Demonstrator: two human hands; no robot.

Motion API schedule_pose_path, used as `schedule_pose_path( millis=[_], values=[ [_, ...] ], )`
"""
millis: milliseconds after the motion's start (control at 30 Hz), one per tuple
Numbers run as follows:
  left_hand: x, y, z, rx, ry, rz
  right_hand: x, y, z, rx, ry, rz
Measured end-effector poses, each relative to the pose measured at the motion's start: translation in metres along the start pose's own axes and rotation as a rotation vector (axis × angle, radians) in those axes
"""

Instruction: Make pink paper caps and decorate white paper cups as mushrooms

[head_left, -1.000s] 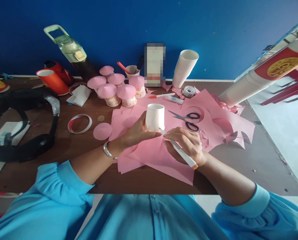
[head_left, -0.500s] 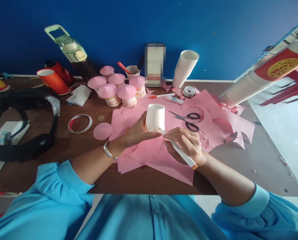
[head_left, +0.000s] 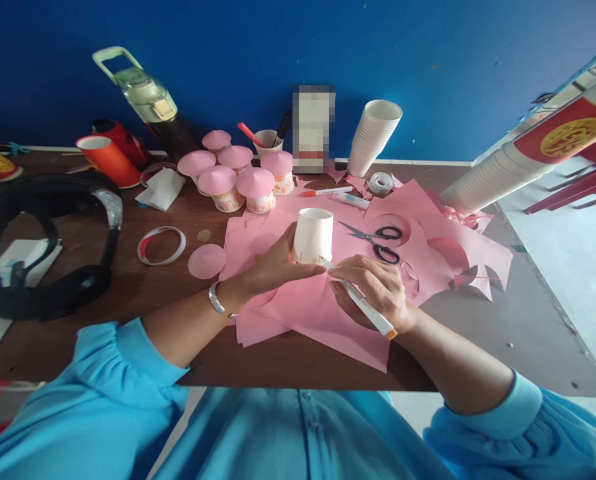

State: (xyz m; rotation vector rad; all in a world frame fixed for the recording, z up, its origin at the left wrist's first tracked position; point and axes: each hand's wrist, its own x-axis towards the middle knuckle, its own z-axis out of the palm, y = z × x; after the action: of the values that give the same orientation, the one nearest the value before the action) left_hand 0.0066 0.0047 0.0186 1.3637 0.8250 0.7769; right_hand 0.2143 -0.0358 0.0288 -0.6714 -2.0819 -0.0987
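Note:
My left hand (head_left: pixel 277 259) grips a white paper cup (head_left: pixel 314 233) at its left side and near edge, above the pink paper sheets (head_left: pixel 303 313). Short orange strokes mark the cup near that edge. In my right hand (head_left: pixel 373 290) is a white marker (head_left: pixel 365 308) with an orange end, its tip at the cup's marked edge. Black-handled scissors (head_left: pixel 378 238) lie partly spread on the pink paper, right of the cup. Several decorated cups with pink paper cone tops (head_left: pixel 255 183) stand behind and to the left. A loose pink cone (head_left: pixel 207 261) lies on the table.
Stacked white cups (head_left: pixel 375 133) stand near the wall beside a tape roll (head_left: pixel 381 183). Two capped pens lie at the paper's back edge. At left are a tape ring (head_left: pixel 161 245), a black headset-like frame (head_left: pixel 53 310), an orange cup (head_left: pixel 109 162) and a bottle (head_left: pixel 153 100).
The whole view has shifted slightly. Both hands keep their holds on the cup and marker, and a second orange stroke looks longer at the marker tip.

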Motion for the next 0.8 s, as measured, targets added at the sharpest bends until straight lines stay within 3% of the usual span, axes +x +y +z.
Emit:
schedule_pose_path(
  millis=[800],
  values=[
    [-0.0014,0.0037,0.0029,0.016,0.007,-0.023,0.0000,-0.0001,-0.0001,0.025,-0.005,0.003]
  ],
)
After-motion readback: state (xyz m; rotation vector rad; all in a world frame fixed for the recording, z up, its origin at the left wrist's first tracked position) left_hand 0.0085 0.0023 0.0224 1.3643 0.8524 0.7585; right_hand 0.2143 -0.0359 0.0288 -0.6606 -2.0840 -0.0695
